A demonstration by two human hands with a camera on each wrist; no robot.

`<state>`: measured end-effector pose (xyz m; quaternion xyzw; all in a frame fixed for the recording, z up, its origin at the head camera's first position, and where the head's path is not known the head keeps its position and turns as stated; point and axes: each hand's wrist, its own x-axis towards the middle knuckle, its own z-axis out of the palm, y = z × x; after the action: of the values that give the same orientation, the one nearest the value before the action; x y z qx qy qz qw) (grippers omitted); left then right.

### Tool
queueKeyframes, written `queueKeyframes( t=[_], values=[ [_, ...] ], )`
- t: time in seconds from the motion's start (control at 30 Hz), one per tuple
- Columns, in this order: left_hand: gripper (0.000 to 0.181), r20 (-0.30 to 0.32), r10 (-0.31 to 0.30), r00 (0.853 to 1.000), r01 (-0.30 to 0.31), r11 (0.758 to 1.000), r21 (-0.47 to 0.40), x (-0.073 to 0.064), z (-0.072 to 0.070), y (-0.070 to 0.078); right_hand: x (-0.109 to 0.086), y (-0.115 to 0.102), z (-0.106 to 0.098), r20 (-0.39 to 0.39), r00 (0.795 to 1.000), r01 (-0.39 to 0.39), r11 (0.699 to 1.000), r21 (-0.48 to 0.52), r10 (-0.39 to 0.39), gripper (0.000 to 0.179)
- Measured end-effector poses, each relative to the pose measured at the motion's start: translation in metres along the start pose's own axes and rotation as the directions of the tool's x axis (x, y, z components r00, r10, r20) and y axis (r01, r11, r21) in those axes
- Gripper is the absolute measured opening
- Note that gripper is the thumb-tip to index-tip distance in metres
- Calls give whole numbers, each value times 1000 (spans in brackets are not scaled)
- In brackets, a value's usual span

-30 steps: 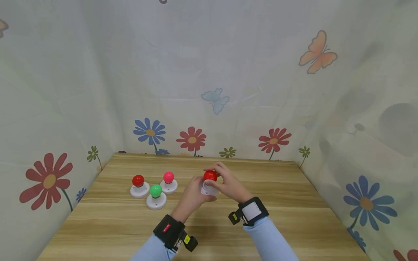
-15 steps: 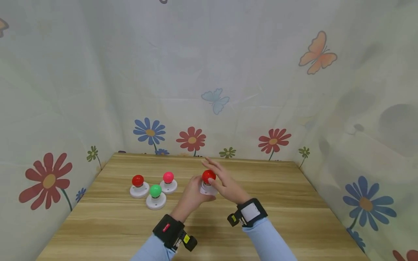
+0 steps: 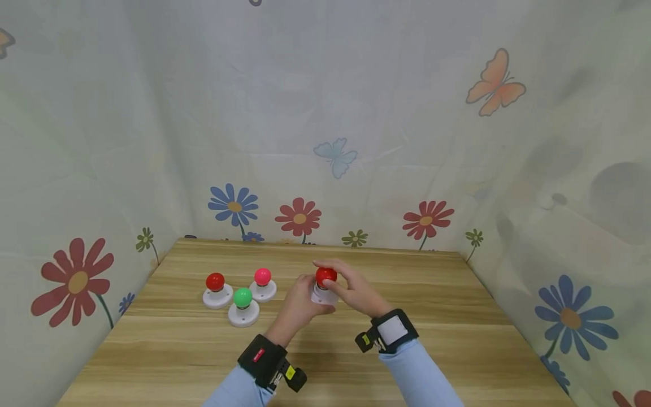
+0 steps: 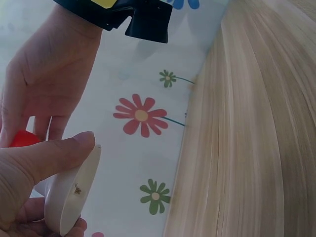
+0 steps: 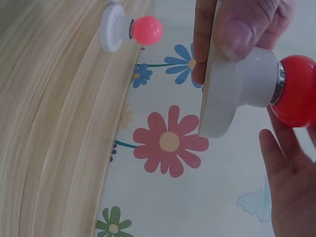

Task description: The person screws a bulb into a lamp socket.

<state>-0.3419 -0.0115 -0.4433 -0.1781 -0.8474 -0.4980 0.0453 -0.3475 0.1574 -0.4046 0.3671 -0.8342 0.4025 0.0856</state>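
Observation:
My left hand [image 3: 299,305] grips a white round lamp holder [image 5: 256,79] by its base, thumb across the flat underside edge and fingers behind. A red light bulb [image 5: 298,91] sits in the holder, a silver band of its metal cap showing at the socket mouth. Above the table, my right hand [image 3: 360,291] holds the bulb, thumb on the near side and fingers curled over the top in the head view. From the left wrist, the holder's base [image 4: 74,197] is seen edge-on, and the red bulb is mostly hidden behind the left thumb.
Left on the wooden table [image 3: 407,362] stand three more holders with bulbs: a red bulb [image 3: 215,281], a green bulb [image 3: 242,297] and a pink bulb [image 3: 262,276]. A flower-printed curtain [image 3: 386,169] encloses the table's back and sides.
My right fingers lifted and straightened off the bulb half a second ago, then curled back over it. The left hand keeps the holder in nearly the same place.

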Motion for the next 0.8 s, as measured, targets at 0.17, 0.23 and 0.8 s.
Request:
queueKeyframes(
  t=[0.17, 0.23, 0.8],
  values=[
    [66, 1, -11, 1000, 11, 1000, -14, 0, 0, -1, 3, 0, 6, -110, 990, -98, 992, -84, 88, 47],
    [66, 1, -13, 1000, 13, 1000, -14, 0, 0, -2, 4, 0, 9, -135, 985, -118, 988, -103, 104, 48],
    [70, -3, -25, 1000, 25, 1000, -7, 1, -3, 2, 1, -1, -9, 59, 995, 79, 994, 69, -83, 47]
  ],
)
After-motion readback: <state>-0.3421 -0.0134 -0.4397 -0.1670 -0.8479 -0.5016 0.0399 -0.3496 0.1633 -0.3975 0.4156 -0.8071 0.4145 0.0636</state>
